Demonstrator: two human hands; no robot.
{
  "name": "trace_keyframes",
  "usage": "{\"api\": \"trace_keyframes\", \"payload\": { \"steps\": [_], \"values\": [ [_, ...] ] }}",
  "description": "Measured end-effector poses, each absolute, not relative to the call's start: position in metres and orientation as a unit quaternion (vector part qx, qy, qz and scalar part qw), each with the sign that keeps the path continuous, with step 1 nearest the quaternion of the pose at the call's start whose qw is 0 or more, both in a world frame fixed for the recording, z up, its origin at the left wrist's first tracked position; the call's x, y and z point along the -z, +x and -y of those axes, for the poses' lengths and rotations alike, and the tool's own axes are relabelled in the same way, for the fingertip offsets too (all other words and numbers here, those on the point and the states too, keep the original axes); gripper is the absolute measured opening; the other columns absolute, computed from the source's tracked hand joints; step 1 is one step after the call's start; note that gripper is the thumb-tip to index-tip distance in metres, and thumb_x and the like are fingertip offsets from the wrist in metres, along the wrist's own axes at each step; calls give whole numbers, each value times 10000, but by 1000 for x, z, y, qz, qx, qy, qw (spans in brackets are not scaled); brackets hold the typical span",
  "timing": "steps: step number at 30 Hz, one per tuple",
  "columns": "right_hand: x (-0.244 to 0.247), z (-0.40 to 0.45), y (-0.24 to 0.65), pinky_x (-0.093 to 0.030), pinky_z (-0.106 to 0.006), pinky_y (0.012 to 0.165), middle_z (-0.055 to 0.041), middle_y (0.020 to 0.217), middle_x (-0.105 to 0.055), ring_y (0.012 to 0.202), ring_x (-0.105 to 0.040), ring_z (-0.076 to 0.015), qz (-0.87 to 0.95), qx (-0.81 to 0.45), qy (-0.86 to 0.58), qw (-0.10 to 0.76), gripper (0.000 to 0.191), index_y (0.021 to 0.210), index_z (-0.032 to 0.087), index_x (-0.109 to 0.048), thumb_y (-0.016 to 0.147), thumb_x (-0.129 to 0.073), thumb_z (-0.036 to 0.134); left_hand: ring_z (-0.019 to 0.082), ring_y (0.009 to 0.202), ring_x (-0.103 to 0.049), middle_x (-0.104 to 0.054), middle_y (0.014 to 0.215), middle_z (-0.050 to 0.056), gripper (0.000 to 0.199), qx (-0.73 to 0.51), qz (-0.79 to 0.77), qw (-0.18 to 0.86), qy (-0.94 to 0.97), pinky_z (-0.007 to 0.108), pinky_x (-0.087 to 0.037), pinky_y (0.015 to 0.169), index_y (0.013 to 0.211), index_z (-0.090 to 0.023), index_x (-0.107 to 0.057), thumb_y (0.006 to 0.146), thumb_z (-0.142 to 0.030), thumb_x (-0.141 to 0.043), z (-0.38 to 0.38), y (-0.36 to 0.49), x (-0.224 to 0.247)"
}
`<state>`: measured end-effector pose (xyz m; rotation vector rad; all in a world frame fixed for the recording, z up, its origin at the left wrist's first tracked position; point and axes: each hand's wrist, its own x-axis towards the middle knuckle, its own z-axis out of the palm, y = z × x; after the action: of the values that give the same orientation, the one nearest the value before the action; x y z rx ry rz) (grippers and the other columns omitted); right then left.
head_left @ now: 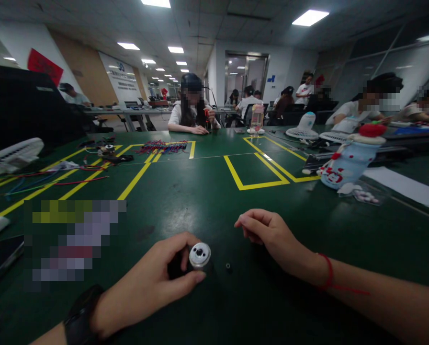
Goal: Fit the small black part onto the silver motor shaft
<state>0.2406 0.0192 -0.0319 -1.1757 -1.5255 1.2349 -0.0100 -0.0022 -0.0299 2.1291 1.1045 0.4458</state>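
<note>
Silver cylinder (200, 255), holed face up, is pinched between the fingers of the left hand (148, 273), at the near middle of the green tabletop (186, 203). Just right lies a small black part (228, 267). Next, the right hand (272, 237) has curled fingers; whether they pinch anything, I cannot tell. Farther right: a blue bottle (353, 160).

One silver, round-topped metal cylinder (200, 261) and one tiny black ring-shaped piece (228, 267) are resting on one dark green counter (186, 203). At least three white plastic fans (304, 128) are showing, and two bottles are standing: one light-blue bottle with a red top (353, 160), one clear pinkish bottle (257, 117). One black wristwatch (82, 318) and one red string bracelet (329, 270) are being worn.
</note>
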Motion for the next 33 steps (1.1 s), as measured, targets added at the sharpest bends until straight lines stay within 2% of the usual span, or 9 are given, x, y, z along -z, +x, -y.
{"api": "trace_keyframes", "payload": {
  "steps": [5, 9, 11, 14, 22, 28, 33],
  "values": [
    [29, -13, 239, -365, -220, 533, 27, 651, -553, 591, -481, -94, 663, -466, -452, 373, 207, 810, 162, -668, 882, -564, 326, 171, 766, -535, -577, 858, -8, 139, -174, -423, 344, 820, 279, -424, 671, 954, -216, -524, 854, -292, -582, 3, -11, 29],
    [26, -10, 238, -423, -241, 616, -11, 770, -623, 697, -552, -125, 728, -418, -438, 323, 150, 841, 161, -667, 868, -557, 259, 174, 762, -539, -583, 852, -5, 136, -172, -425, 338, 822, 285, -429, 678, 953, -213, -528, 850, -285, -581, 3, -11, 28],
    [26, -9, 239, -422, -242, 595, -20, 824, -621, 689, -551, -126, 774, -381, -420, 282, 105, 855, 165, -666, 825, -568, 186, 175, 764, -541, -587, 850, -3, 130, -173, -424, 335, 823, 288, -431, 683, 953, -211, -529, 852, -278, -575, 3, -10, 27],
    [27, -6, 240, -400, -240, 561, -16, 835, -590, 656, -519, -119, 829, -324, -389, 237, 152, 861, 172, -656, 737, -588, 116, 179, 776, -544, -593, 861, 2, 135, -174, -422, 334, 824, 294, -433, 694, 960, -209, -529, 855, -281, -574, 2, -10, 27],
    [27, -6, 241, -387, -235, 575, -8, 803, -562, 669, -495, -119, 856, -278, -373, 227, 192, 838, 165, -620, 690, -556, 62, 181, 787, -547, -594, 876, 4, 139, -179, -418, 325, 829, 300, -439, 709, 954, -211, -527, 843, -268, -588, 4, -11, 27],
    [29, -5, 240, -412, -256, 637, -24, 852, -572, 764, -519, -150, 873, -251, -358, 214, 142, 865, 173, -657, 724, -659, 184, 181, 781, -545, -596, 865, 6, 122, -177, -417, 318, 833, 300, -438, 706, 947, -207, -536, 839, -242, -579, 5, -10, 26],
    [27, -6, 237, -418, -244, 609, -21, 864, -570, 719, -525, -128, 854, -278, -366, 243, 83, 863, 177, -660, 784, -639, 191, 182, 778, -538, -603, 872, 7, 150, -179, -411, 322, 834, 296, -428, 699, 977, -214, -553, 854, -293, -589, 5, -8, 27]
  ]
}}
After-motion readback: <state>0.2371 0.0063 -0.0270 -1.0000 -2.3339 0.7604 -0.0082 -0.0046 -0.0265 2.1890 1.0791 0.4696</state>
